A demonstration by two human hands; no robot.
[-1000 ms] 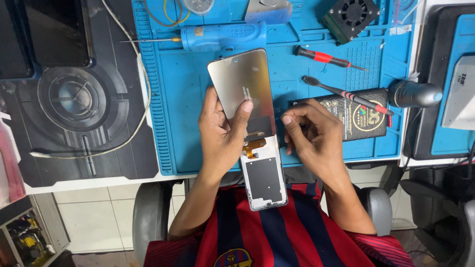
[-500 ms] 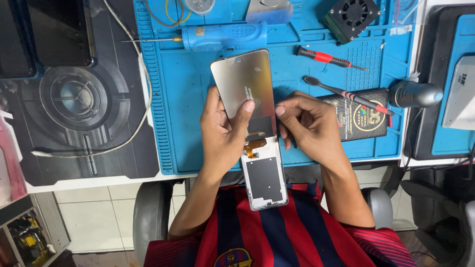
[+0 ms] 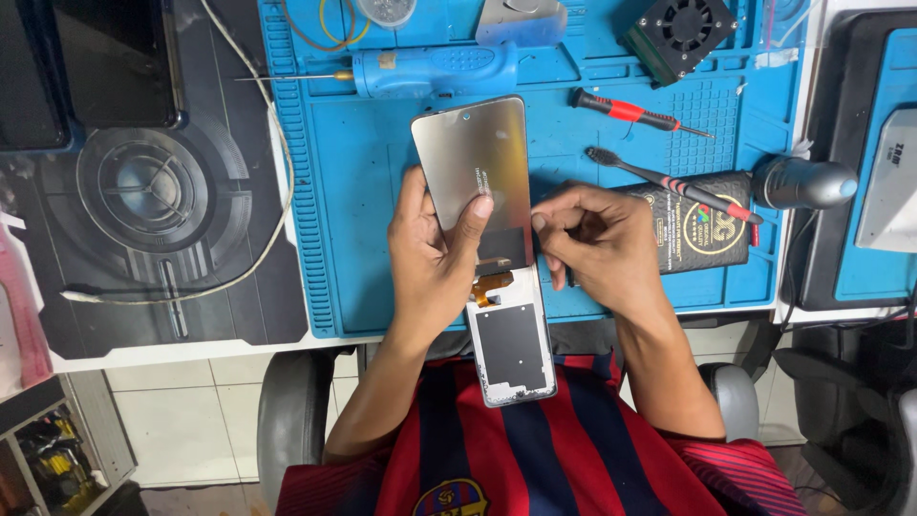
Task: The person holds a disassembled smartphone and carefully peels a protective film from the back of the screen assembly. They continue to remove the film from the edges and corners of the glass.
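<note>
My left hand (image 3: 430, 253) grips a grey phone display panel (image 3: 475, 167), thumb pressed on its back face. The panel tilts up over the blue work mat (image 3: 363, 191). An orange flex cable (image 3: 492, 284) joins the panel to the white phone frame (image 3: 511, 349), which lies toward my lap. My right hand (image 3: 597, 244) sits at the panel's right edge with fingers curled, fingertips touching or almost touching that edge. Whether it pinches anything small is hidden.
On the mat lie a blue electric screwdriver (image 3: 435, 72), a red-handled screwdriver (image 3: 630, 112), a black brush (image 3: 669, 182), a black battery pack (image 3: 702, 225) and a small black fan (image 3: 680, 33). A dark round-patterned mat (image 3: 143, 191) and white cable (image 3: 263, 143) are to the left.
My right hand has slid left, off the battery pack and up to the display panel's right edge. The panel and my left hand stay almost where they were.
</note>
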